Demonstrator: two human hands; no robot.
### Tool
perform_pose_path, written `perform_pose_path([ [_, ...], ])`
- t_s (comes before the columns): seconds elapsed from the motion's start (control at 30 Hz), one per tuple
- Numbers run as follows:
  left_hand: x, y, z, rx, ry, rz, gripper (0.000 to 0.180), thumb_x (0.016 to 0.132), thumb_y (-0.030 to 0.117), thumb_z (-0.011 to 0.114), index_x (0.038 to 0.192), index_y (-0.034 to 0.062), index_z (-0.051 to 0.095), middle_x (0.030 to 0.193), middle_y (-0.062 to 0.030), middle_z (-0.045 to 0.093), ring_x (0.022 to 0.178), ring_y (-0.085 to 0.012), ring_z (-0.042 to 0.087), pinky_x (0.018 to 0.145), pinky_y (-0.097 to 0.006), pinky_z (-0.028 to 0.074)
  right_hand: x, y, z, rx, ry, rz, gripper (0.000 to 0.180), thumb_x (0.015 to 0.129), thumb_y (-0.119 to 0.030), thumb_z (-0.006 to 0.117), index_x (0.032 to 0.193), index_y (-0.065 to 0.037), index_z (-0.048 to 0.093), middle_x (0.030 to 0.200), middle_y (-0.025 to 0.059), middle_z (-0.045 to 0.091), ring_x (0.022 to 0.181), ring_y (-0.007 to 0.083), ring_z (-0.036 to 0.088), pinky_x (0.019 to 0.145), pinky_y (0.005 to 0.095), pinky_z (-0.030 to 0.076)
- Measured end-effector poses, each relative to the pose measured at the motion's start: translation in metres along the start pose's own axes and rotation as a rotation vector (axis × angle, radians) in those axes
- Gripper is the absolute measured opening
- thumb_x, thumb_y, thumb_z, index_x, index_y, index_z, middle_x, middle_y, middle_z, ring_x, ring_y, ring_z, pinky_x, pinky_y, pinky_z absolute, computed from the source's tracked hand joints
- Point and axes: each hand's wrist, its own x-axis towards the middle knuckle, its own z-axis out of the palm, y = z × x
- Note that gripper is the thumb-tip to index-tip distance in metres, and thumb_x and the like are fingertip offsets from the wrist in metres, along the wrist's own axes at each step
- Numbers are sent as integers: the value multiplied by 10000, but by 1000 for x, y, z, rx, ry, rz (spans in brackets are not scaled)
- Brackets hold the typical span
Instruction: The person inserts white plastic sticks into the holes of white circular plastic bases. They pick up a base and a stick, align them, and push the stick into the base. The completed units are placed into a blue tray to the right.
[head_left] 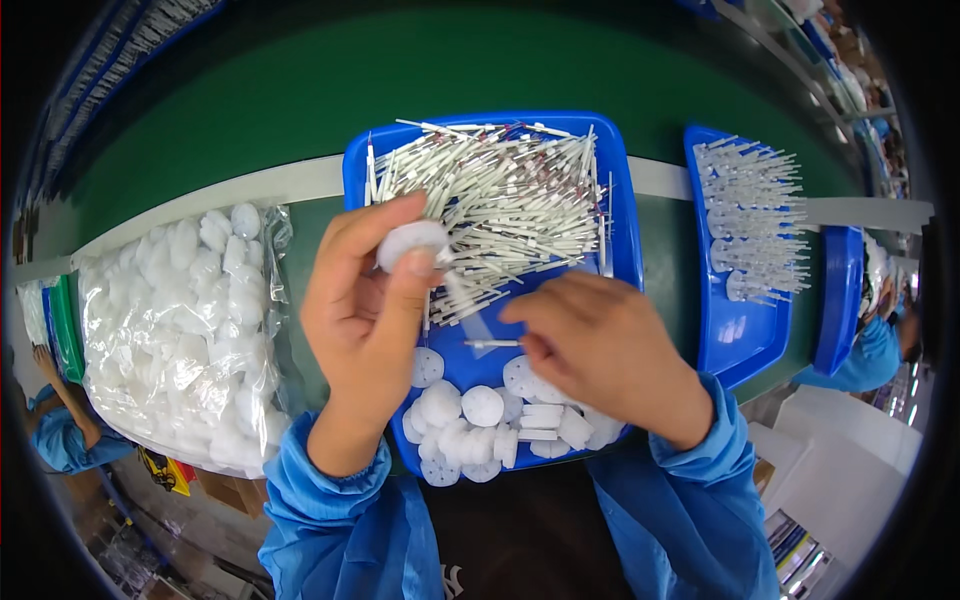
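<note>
My left hand (365, 310) pinches a white round plastic disc (413, 243) between thumb and fingers, above the near left of the blue tray. From the disc a pale, blurred streak runs down toward the right; I cannot make out what it is. My right hand (600, 345) is closed, its fingertips on a thin white stick (493, 343) that points left. Under both hands is the blue tray (622, 210). Its far part holds a heap of thin white sticks (500, 190), some with dark or reddish ends. More white discs (482, 407) are piled at its near edge.
A clear bag full of white discs (185, 340) stands on the left. To the right, a second blue tray (745, 340) carries rows of discs with sticks (750, 220). A green belt (290, 85) runs behind. Other people's blue sleeves (865, 360) show at both sides.
</note>
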Motion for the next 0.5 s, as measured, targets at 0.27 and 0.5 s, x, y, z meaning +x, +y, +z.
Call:
perform_pose_path([
  [0.27, -3, -2, 7, 38, -95, -52, 378, 1014, -65, 706, 1391, -37, 687, 1288, -154, 726, 1155, -202, 725, 946, -301, 599, 7, -18, 23, -327, 20, -166, 108, 797, -177, 719, 880, -111, 738, 839, 6, 634, 933, 200, 633, 757, 371, 501],
  [0.5, -2, 3, 6, -43, -76, -138, 346, 1012, -63, 714, 1355, -25, 700, 1253, -165, 781, 1152, -205, 754, 915, -310, 626, 9, 16, -11, 38, 173, 66, 147, 777, -89, 802, 900, -100, 721, 750, 21, 673, 700, 215, 701, 729, 368, 539],
])
